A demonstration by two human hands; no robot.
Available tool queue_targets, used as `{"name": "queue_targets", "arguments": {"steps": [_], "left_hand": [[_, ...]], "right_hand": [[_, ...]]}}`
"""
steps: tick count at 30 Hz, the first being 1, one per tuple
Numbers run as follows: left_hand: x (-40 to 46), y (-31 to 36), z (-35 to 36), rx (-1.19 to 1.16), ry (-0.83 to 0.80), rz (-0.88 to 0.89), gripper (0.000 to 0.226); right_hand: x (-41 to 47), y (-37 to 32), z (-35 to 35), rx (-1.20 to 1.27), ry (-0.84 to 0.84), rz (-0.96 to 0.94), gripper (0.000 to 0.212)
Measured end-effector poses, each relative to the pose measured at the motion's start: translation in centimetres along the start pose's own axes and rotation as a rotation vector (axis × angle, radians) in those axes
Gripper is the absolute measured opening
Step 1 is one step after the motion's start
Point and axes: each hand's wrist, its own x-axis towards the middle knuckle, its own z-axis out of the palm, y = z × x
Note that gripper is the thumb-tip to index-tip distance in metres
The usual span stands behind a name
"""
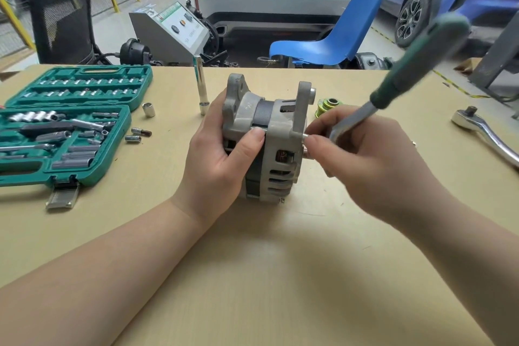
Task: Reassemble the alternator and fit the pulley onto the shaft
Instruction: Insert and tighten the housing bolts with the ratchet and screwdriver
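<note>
The grey alternator [276, 132] stands on its edge at the middle of the tan table [252, 275]. My left hand [222, 160] grips its left half, thumb laid across the dark stator band. My right hand [365, 160] holds a ratchet wrench with a green handle [415, 64], blurred and pointing up to the right; its fingertips sit at a bolt head on the alternator's right face. The ribbed pulley [327, 107], yellowish green, lies on the table just behind the alternator, apart from it.
An open green socket case [67, 126] fills the table's left side, with loose sockets [140, 133] beside it. A long socket [201, 87] stands upright behind the alternator. A chrome ratchet [488, 132] lies at the right edge. A blue chair [337, 34] and cars stand beyond.
</note>
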Motion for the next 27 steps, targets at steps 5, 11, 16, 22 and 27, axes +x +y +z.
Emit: {"name": "queue_targets", "arguments": {"steps": [5,11,16,22,27], "left_hand": [[-0.1,0.1,0.0,0.020,0.005,0.012,0.032],[0.0,0.1,0.1,0.005,0.013,0.001,0.034],[0.0,-0.1,0.3,0.013,0.020,0.022,0.037],[0.1,0.0,0.0,0.040,0.022,0.016,0.039],[0.0,0.2,0.1,0.072,0.036,0.023,0.041]], "right_hand": [[-1.1,1.4,1.4,-0.351,0.185,-0.453,0.012],[-0.2,0.7,1.0,-0.404,0.146,-0.485,0.013],[1.5,-1.5,-0.9,0.003,-0.111,0.088,0.013],[1.4,-1.5,-1.2,0.111,-0.163,0.216,0.013],[-0.5,0.5,0.3,-0.303,0.074,-0.373,0.002]]}}
